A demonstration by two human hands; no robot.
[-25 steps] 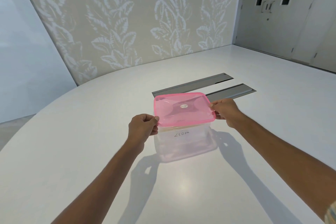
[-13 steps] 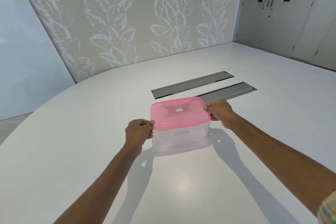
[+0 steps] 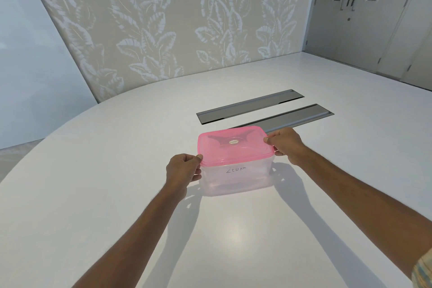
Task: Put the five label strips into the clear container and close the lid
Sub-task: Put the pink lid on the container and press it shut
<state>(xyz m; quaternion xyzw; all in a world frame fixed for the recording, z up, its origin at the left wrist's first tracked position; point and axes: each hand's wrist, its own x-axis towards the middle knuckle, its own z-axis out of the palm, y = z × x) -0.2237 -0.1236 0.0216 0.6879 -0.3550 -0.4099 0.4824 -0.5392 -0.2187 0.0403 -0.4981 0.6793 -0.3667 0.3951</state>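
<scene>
A clear container (image 3: 236, 179) with handwriting on its near wall stands on the white table, in the middle of the view. A translucent pink lid (image 3: 233, 146) lies flat on top of it. My left hand (image 3: 183, 169) pinches the lid's left near corner, fingers curled against the container's side. My right hand (image 3: 284, 144) grips the lid's right edge. No label strips can be made out through the cloudy walls.
Two long grey metal hatch covers (image 3: 250, 105) (image 3: 292, 118) are set flush in the white table (image 3: 117, 170) just behind the container. A leaf-patterned wall stands beyond the table's curved far edge, with grey doors at the upper right.
The pink lid was held tilted above the container a second ago; both hands have lowered it, and it now sits level on the rim.
</scene>
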